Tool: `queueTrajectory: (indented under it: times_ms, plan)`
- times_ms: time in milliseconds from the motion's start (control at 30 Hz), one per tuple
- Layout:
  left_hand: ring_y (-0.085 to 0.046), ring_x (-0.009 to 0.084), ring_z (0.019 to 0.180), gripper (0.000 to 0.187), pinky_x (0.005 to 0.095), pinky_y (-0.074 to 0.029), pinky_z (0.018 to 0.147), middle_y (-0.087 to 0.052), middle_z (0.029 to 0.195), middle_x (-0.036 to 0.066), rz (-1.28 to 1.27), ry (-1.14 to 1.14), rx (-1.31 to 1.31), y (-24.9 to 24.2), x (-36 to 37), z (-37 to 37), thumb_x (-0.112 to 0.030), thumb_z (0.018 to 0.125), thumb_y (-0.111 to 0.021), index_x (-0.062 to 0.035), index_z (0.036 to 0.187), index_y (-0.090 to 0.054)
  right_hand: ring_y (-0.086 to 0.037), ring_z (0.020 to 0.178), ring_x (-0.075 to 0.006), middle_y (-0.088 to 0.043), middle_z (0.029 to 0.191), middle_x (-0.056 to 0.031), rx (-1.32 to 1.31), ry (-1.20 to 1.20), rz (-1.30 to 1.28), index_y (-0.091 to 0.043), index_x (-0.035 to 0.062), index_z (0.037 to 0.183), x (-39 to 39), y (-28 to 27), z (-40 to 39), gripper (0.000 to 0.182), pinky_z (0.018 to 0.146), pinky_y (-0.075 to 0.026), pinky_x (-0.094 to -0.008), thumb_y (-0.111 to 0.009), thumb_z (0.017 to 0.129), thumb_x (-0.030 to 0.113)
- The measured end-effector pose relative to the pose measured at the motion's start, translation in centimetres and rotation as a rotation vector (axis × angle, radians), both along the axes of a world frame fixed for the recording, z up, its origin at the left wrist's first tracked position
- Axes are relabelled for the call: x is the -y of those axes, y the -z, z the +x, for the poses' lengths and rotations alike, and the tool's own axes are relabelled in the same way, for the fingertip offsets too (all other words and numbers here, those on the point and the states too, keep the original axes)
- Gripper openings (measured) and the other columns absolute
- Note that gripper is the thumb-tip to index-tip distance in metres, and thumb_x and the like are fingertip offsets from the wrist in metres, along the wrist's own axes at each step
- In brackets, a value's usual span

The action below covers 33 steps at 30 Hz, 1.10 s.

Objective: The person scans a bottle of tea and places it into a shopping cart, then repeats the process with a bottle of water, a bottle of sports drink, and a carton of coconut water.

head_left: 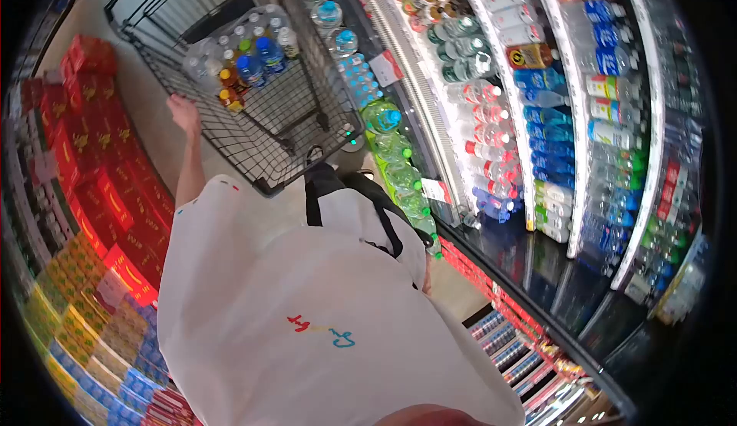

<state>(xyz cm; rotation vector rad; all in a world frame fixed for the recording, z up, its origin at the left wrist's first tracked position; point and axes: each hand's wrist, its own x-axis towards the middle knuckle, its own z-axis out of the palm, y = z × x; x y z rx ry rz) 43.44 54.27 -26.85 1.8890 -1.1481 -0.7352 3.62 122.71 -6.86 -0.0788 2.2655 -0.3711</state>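
My left hand (184, 113) is closed at the side rim of a black wire shopping cart (223, 138), with the arm stretched forward. Inside the cart, several bottles stand grouped towards the far part. Among them are blue-capped bottles (270, 56), orange-capped dark bottles (231, 80) and a clear-wrapped pack of white-capped bottles (203, 65). Only a sliver of my right hand (427, 279) shows low beside my white shirt (330, 295). The shirt hides most of it, and its fingers cannot be made out.
A lit drinks shelf (491, 119) with rows of bottles runs along the right. Large water bottles (328, 15) and green-capped bottles (399, 173) line its foot near the cart. Stacked red boxes (100, 150) and yellow cartons (69, 272) stand on the left.
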Motion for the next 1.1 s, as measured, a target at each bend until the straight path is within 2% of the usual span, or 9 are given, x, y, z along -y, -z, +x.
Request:
queueTrajectory:
  times_ms: [200, 300, 433, 500, 533, 700, 767, 1000, 1100]
  plan:
    - [-0.069, 0.0341, 0.090, 0.044, 0.0430, -0.054, 0.083, -0.065, 0.112, 0.019, 0.017, 0.093, -0.009, 1.1, 3.5, 0.6, -0.038, 0.106, -0.033, -0.0030, 0.128, -0.048, -0.068, 0.101, -0.0280, -0.072, 0.106, -0.0157, -0.040, 0.100, -0.116, -0.068, 0.0006, 0.116, -2.4, -0.3, 2.3, 0.049, 0.087, -0.052, -0.0409, -0.069, 0.086, 0.039]
    - [-0.066, 0.0414, 0.098, 0.046, 0.0495, -0.050, 0.091, -0.064, 0.115, 0.025, 0.061, 0.108, 0.303, 2.6, 4.4, 0.7, -0.036, 0.104, -0.041, -0.0006, 0.132, -0.046, -0.068, 0.102, -0.0276, -0.072, 0.107, -0.0155, -0.038, 0.133, -0.199, -0.068, 0.0005, 0.116, -2.7, 0.7, 3.8, 0.048, 0.087, -0.052, -0.0406, -0.069, 0.086, 0.039]
    - [-0.048, 0.0506, 0.123, 0.069, 0.0514, -0.039, 0.105, -0.045, 0.134, 0.040, -0.438, 0.155, 0.903, -0.9, -1.0, -3.8, -0.034, 0.094, -0.059, 0.0087, 0.143, -0.034, -0.068, 0.102, -0.0272, -0.072, 0.107, -0.0152, -0.042, 0.172, -0.330, -0.068, 0.0004, 0.115, -1.9, 2.8, 4.7, 0.048, 0.087, -0.052, -0.0402, -0.069, 0.086, 0.038]
    - [-0.041, 0.0517, 0.129, 0.075, 0.0509, -0.037, 0.107, -0.039, 0.140, 0.038, -0.178, 0.336, 0.896, -5.1, -7.4, -8.1, -0.035, 0.092, -0.062, 0.0100, 0.144, -0.032, -0.068, 0.102, -0.0269, -0.072, 0.108, -0.0150, -0.043, 0.179, -0.397, -0.068, 0.0004, 0.115, -1.7, 3.8, 4.7, 0.048, 0.087, -0.052, -0.0400, -0.069, 0.086, 0.038]
    - [-0.042, 0.0517, 0.127, 0.072, 0.0515, -0.038, 0.104, -0.038, 0.139, 0.039, -0.333, 0.441, 0.887, -3.9, -9.6, -9.5, -0.034, 0.092, -0.064, 0.0093, 0.142, -0.036, -0.068, 0.102, -0.0268, -0.072, 0.108, -0.0150, -0.041, 0.183, -0.433, -0.068, 0.0004, 0.115, -1.3, 4.2, 4.7, 0.048, 0.087, -0.052, -0.0399, -0.069, 0.086, 0.038]
    - [-0.051, 0.0457, 0.121, 0.062, 0.0542, -0.040, 0.103, -0.053, 0.134, 0.029, 0.211, 0.988, 0.154, -4.7, -22.6, -21.0, -0.042, 0.094, -0.059, 0.0023, 0.136, -0.049, -0.068, 0.102, -0.0262, -0.072, 0.108, -0.0146, 0.020, 0.229, -0.577, -0.068, 0.0003, 0.115, -0.4, 6.0, 7.5, 0.047, 0.087, -0.052, -0.0394, -0.069, 0.087, 0.038]
    - [-0.051, 0.0447, 0.122, 0.064, 0.0609, -0.037, 0.102, -0.053, 0.134, 0.027, 0.074, 1.086, 0.604, -4.3, -26.3, -23.4, -0.043, 0.096, -0.054, 0.0012, 0.141, -0.043, -0.068, 0.102, -0.0260, -0.072, 0.109, -0.0144, 0.041, 0.240, -0.624, -0.068, 0.0002, 0.115, -0.8, 6.7, 8.0, 0.047, 0.087, -0.053, -0.0392, -0.069, 0.087, 0.038]
    - [-0.058, 0.0430, 0.108, 0.051, 0.0595, -0.044, 0.092, -0.060, 0.122, 0.024, 0.119, 1.195, 0.635, -4.1, -24.8, -24.8, -0.029, 0.101, -0.046, -0.0093, 0.147, -0.039, -0.068, 0.102, -0.0252, -0.072, 0.110, -0.0139, 0.030, 0.263, -0.856, -0.068, 0.0001, 0.115, 0.2, 10.1, 2.7, 0.046, 0.087, -0.053, -0.0384, -0.069, 0.087, 0.037]
    - [-0.062, 0.0427, 0.098, 0.050, 0.0546, -0.049, 0.082, -0.065, 0.110, 0.024, 0.261, 1.276, 0.570, -7.2, -23.4, -25.2, -0.023, 0.100, -0.049, -0.0098, 0.147, -0.039, -0.066, 0.080, -0.0198, -0.072, 0.092, -0.0125, 0.300, 0.606, -0.854, -0.069, -0.0033, 0.108, -5.6, 25.1, 3.0, 0.043, 0.071, -0.051, -0.0333, -0.068, 0.086, 0.034]
